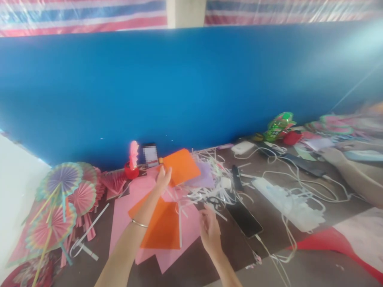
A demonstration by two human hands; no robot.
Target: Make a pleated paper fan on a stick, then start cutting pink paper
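Observation:
My left hand [163, 178], with a bracelet on its wrist, grips the left edge of an orange square sheet [183, 167]. Beneath that sheet lies a purple sheet [205, 175]. Other orange sheets [167, 227] rest on pink sheets [191, 235] under my left forearm. My right hand [209, 227] hovers at the right edge of the pink paper, fingers curled; what is between them, if anything, is too small to tell. White paper strips [209, 193] lie in a tangle just beyond it.
Folded paper fans [61, 183] crowd the left side. A black phone [244, 218], a white power strip [284, 203] and loose cables lie to the right. Another person's hand [333, 155] is at the far right. A blue panel [167, 87] stands behind the table.

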